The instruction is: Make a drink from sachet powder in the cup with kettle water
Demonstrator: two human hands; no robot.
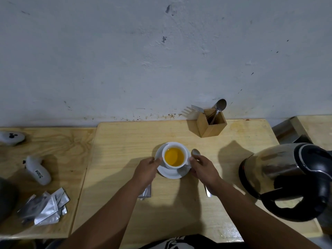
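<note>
A white cup (pixel 174 167) full of orange-yellow drink stands on a white saucer (pixel 170 174) in the middle of the wooden table. My left hand (pixel 146 170) grips the saucer's left edge. My right hand (pixel 203 168) grips its right edge, beside the cup. A metal spoon (pixel 196 152) lies on the table just right of the saucer, its handle running under my right hand. A silver sachet (pixel 145 192) lies partly hidden under my left forearm. The steel kettle (pixel 283 178) with a black handle stands at the right.
A wooden holder (pixel 211 125) with a fork and spoons stands at the back by the wall. On the left table lie several silver sachets (pixel 45 207) and two white controllers (pixel 38 170). A dark object (pixel 6 198) sits at the far left edge.
</note>
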